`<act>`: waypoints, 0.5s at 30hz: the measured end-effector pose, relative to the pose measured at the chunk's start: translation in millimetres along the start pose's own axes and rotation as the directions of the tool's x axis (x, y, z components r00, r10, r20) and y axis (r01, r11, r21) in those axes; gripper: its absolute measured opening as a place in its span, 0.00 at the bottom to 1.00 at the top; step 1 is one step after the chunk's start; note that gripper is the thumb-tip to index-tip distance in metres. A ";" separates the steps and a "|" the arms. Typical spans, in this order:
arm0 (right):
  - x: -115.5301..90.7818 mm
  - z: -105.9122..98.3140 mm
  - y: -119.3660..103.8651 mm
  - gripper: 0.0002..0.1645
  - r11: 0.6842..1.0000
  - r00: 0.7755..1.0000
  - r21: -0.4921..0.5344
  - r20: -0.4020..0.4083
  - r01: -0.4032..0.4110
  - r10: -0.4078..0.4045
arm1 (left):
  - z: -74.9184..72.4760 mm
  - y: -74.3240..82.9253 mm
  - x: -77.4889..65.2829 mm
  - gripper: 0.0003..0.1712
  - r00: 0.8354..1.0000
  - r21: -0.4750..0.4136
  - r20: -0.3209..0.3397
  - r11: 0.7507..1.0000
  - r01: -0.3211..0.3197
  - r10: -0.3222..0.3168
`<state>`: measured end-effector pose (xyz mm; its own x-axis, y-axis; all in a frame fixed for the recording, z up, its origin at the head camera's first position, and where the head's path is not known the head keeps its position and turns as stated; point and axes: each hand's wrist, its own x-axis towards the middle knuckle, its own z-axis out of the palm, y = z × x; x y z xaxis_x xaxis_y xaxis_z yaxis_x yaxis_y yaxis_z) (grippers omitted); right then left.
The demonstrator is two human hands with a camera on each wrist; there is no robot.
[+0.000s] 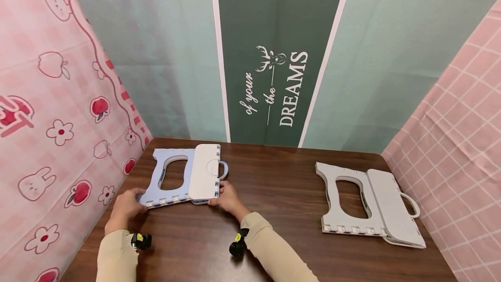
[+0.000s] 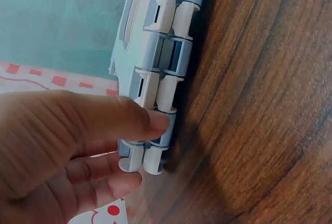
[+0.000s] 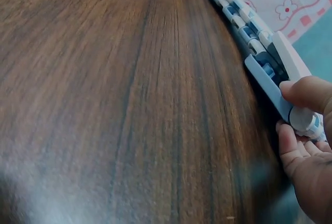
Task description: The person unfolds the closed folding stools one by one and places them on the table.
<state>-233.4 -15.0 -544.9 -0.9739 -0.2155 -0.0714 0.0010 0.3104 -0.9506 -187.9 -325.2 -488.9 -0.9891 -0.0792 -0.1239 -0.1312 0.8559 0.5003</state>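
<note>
A folded blue-and-white folding stool (image 1: 203, 173) lies flat at the left of the table, its white panel on top and a small loop handle (image 1: 225, 170) at its right end. My left hand (image 1: 127, 208) holds the near left corner, with the thumb (image 2: 157, 123) across the hinged edge in the left wrist view. At the near right corner my right hand (image 1: 230, 201) grips the white-panel end, thumb above and fingers beneath, as the right wrist view shows. Part of the left hand's fingers is hidden behind the stool.
A second folded folding stool (image 1: 385, 199), all white-grey, lies on the right of the brown wooden table (image 1: 274, 186). A green curtain (image 1: 258, 25) hangs behind the table. Pink patterned cloths (image 1: 74, 151) stand at both sides.
</note>
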 end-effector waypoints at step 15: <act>-4.8 0.3 -3.3 0.46 0.996 0.998 0.076 -0.008 0.057 -0.057 | 1.4 -1.5 0.2 0.31 0.999 0.019 -0.034 1.000 -0.023 0.024</act>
<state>-228.7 -15.3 -541.5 -0.9742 -0.2250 -0.0149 -0.0374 0.2267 -0.9732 -187.8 -325.7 -490.8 -0.9936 -0.0763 -0.0829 -0.1072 0.8670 0.4866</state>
